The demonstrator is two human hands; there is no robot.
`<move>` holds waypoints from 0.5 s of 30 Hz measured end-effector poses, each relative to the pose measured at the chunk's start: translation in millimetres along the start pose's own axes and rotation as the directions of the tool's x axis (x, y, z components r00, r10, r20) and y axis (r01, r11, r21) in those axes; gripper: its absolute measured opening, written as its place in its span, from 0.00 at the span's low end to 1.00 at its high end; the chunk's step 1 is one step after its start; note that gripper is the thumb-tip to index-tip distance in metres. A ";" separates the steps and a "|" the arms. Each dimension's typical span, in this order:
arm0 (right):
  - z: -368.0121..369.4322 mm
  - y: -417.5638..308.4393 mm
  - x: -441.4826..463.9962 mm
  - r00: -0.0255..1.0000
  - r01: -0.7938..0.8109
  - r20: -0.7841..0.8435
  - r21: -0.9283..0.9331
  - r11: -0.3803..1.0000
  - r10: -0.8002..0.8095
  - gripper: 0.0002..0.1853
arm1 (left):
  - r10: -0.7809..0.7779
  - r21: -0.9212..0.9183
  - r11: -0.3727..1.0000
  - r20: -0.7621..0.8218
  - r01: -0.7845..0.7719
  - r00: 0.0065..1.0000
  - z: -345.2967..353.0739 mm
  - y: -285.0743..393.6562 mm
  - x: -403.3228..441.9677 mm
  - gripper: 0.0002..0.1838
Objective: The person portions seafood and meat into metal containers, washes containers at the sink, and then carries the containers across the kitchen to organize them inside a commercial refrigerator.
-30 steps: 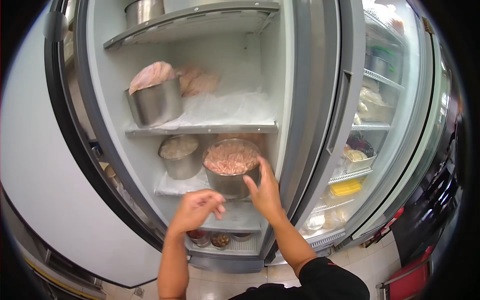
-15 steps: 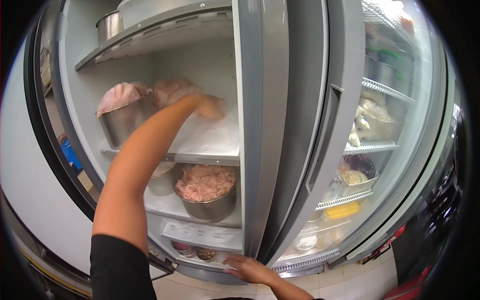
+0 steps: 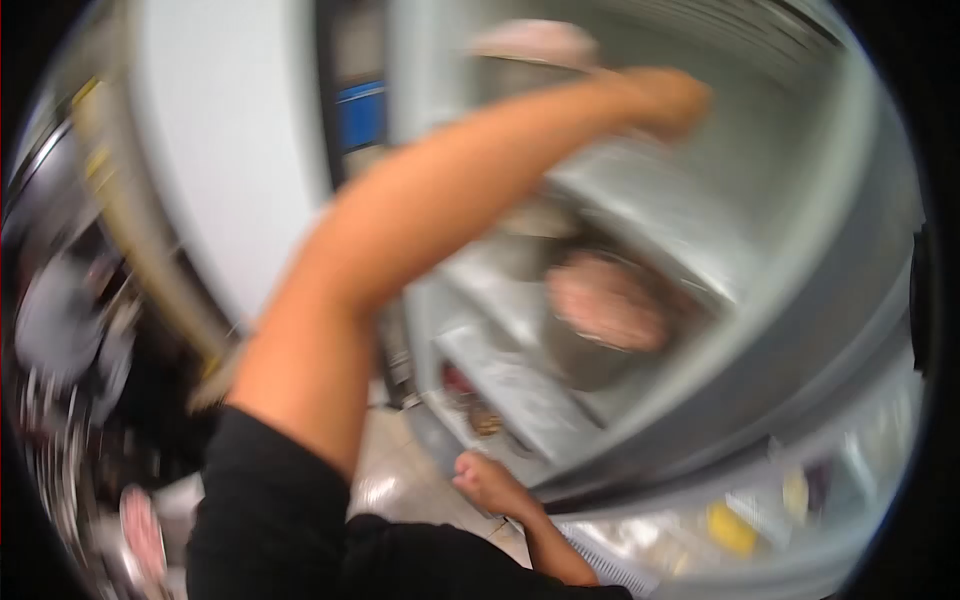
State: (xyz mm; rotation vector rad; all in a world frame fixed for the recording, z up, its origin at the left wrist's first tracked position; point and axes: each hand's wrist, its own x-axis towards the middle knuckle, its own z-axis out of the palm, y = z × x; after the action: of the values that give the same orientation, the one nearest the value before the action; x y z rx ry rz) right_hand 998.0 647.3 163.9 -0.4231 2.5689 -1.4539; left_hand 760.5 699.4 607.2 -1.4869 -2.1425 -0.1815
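Note:
My left hand (image 3: pixel 675 103) is inside the fridge above the upper shelf (image 3: pixel 670 220), beside a metal pot (image 3: pixel 520 78) of pale pink meat (image 3: pixel 538 42). Its fingers are smeared by motion, so what they hold cannot be made out. Below the shelf stands a larger metal pot (image 3: pixel 585 362) filled with pink meat (image 3: pixel 605 300), and a second pot (image 3: pixel 525 235) is partly hidden by my left forearm. Low in front of the fridge, my right hand (image 3: pixel 490 484) has its fingers curled in, with nothing visible in them.
Small containers (image 3: pixel 485 420) sit at the fridge bottom. The white fridge door (image 3: pixel 230 150) stands open at left, near a blue object (image 3: pixel 360 115). At lower right, a second cooler holds a yellow item (image 3: pixel 732 528). Blurred grey and metal shapes fill the far left.
The view has swung left and tilted. My left hand went from beside the lower pot to above the upper shelf and is still there. My right hand dropped from the large pot and its fingers curled.

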 end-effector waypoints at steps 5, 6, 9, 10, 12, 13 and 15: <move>36.6 -22.2 56.5 0.955 0.165 0.259 -0.050 0.985 -0.147 0.05 | -0.101 -0.053 0.995 -0.496 0.086 0.863 -28.1 -0.6 -225.3 0.07; 53.0 -9.3 70.7 0.936 0.169 0.307 0.035 0.985 -0.171 0.05 | -0.256 -0.081 0.966 -0.442 0.246 0.860 -33.2 11.4 -274.5 0.07; 102.5 -2.1 89.5 0.884 0.131 0.439 0.102 0.986 -0.163 0.05 | -0.499 -0.108 0.854 -0.449 0.509 0.741 -7.7 42.8 -400.6 0.08; 117.5 -5.0 94.7 0.880 0.099 0.455 0.104 0.990 -0.136 0.04 | -0.613 -0.196 0.780 -0.428 0.594 0.664 1.3 60.1 -441.7 0.09; 156.2 0.5 109.1 0.798 0.241 0.562 0.030 0.970 -0.216 0.05 | -0.805 -0.317 0.586 -0.334 0.746 0.490 17.5 108.3 -531.9 0.09; 170.0 -4.6 115.6 0.743 0.361 0.613 -0.029 0.932 -0.269 0.06 | -0.878 -0.391 0.462 -0.329 0.796 0.348 32.2 129.7 -569.5 0.10; 197.7 -48.2 111.3 0.711 0.378 0.647 -0.022 0.925 -0.275 0.06 | -0.927 -0.278 0.313 -0.296 0.908 0.229 43.1 182.7 -639.3 0.09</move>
State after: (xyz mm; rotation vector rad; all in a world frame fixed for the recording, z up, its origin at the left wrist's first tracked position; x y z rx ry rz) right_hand 954.8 427.6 103.5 -1.2210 2.0993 -0.9427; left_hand 1078.0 254.0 226.6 0.1077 -2.3353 -0.8868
